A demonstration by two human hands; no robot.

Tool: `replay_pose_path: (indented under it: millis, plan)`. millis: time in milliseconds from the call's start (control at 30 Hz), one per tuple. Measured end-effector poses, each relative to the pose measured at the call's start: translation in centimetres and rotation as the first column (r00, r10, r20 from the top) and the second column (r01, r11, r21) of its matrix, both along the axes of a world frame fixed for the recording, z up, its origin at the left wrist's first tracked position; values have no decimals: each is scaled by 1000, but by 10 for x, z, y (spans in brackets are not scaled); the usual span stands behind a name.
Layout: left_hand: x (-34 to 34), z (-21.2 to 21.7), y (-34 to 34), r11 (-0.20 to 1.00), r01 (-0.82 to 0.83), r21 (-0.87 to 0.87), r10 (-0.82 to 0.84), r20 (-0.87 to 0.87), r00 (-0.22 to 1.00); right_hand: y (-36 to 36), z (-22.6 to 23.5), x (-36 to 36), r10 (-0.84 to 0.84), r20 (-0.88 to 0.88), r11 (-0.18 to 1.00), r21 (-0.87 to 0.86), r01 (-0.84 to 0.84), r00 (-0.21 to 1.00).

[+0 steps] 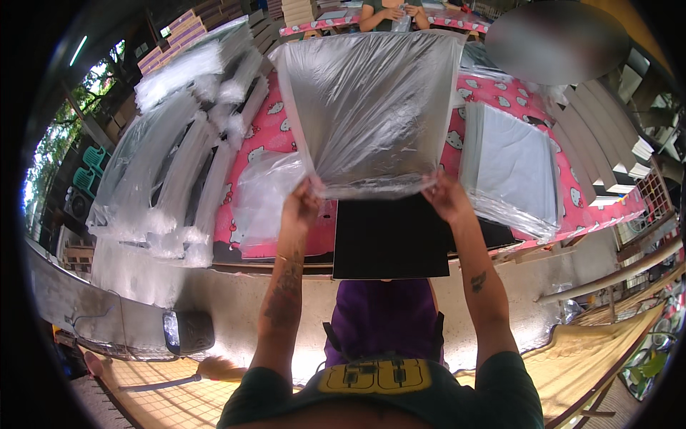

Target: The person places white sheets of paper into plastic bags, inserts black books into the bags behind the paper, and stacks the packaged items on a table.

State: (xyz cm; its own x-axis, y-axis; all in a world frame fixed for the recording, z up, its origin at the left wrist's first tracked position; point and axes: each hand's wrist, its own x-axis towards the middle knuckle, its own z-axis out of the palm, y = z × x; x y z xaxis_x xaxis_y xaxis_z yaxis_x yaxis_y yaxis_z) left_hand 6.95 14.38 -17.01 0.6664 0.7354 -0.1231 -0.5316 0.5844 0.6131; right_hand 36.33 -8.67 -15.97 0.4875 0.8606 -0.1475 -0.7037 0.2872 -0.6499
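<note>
Both left hand [306,196] and right hand [444,197], I'm seeing, are pinching the clear plastic sheet [382,107] by its near corners, equally close, while it's spreading ahead toward the counter's far edge [471,26].

Lighting: mixed and uneven. Daylight enters through foliage [89,93] far left of the hands [305,202]; a lit tube lamp [78,50] shows beyond them, upper left. Streaked glare covers the clear plastic sheet [379,107] between and beyond the hands. Floor [463,342] nearer the wearer is overexposed in places. Image quality: hands slightly soft; oval patch [557,43] beyond, right, fully blurred; straight edges bow outward; rim black.
</note>
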Motion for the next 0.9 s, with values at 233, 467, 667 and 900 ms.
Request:
replay_pose_path:
  millis: [233,467,667,900]
  plan:
    - [23,0,-51,687,-41,725,477,-408,778,-13,0,-38,-82,933,760,-169,627,352]
    - [121,84,-100,740,37,672,116,-181,977,-76,65,18,-580,245,814,144,563,777]
    - [236,86,-174,830,470,301,-419,-220,881,-184,57,113,-768,306,625,168,762,563]
    - [299,54,-232,929,355,104,-337,-159,928,-245,51,112,-495,811,583,45,812,311]
